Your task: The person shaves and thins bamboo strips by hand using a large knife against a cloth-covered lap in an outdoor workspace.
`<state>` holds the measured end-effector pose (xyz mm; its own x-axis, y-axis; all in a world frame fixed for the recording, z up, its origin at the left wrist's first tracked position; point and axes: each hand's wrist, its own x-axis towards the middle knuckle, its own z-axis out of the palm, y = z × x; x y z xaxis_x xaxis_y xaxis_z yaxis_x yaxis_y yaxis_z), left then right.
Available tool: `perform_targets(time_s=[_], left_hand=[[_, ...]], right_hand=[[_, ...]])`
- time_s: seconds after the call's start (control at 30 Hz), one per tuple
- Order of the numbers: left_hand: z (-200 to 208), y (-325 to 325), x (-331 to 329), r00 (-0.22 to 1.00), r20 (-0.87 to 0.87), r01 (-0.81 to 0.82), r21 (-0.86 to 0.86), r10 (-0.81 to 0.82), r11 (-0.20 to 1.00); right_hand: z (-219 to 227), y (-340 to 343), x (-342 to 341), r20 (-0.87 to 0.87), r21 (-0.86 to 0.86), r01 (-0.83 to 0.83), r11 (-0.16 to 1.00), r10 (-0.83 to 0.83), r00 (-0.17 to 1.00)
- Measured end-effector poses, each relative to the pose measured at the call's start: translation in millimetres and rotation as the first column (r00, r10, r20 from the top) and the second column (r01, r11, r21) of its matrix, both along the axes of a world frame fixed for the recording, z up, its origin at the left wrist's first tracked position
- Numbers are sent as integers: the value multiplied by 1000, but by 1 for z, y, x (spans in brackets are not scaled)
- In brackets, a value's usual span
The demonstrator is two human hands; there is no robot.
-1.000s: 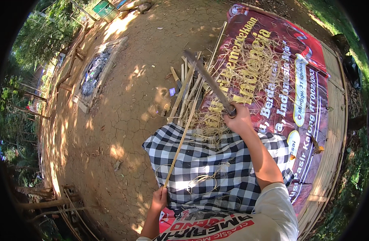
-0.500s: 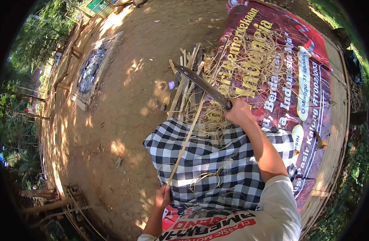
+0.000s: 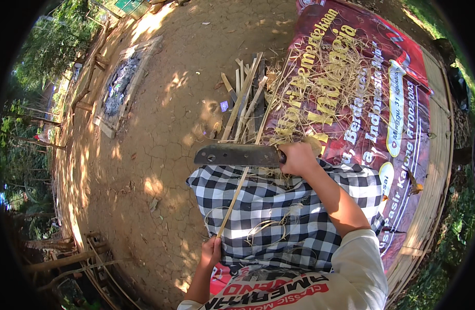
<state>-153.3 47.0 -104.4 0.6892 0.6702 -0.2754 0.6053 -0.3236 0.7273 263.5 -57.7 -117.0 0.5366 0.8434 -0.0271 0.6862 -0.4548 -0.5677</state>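
My right hand (image 3: 298, 159) is closed round the handle of a machete (image 3: 237, 155), a broad dark blade with several holes near its end. The blade lies level, its tip to the left, across a thin bamboo strip (image 3: 232, 205). My left hand (image 3: 210, 251) grips the strip's near end, low on the left. From there the strip slants away over the black-and-white checkered cloth (image 3: 279, 212) on my lap, passes under the blade and shows again beyond it. Whether the edge touches the strip I cannot tell. Curled shavings (image 3: 271, 227) lie on the cloth.
Beyond the blade lie several split bamboo pieces (image 3: 242, 98) on cracked earth. A dark red printed banner (image 3: 372, 103) at the right is strewn with shavings (image 3: 325, 77), with a bamboo slat edge (image 3: 431, 181) beside it. At far left is a framed ash pit (image 3: 118, 90).
The machete has swung from pointing up and left to lying level across the strip, closer to me. My right hand has moved slightly nearer; my left hand stays almost still.
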Motion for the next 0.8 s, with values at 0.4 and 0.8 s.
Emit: perform_targets(time_s=[0.4,0.8], left_hand=[[4,1,4,998,19,58,-32,-57,998],[9,-2,-28,998,-52,27,-276,-43,961]], right_hand=[[-53,-55,97,-533,107,796,596,-641,552],[-15,-9,36,-989,146,878,456,38,144]])
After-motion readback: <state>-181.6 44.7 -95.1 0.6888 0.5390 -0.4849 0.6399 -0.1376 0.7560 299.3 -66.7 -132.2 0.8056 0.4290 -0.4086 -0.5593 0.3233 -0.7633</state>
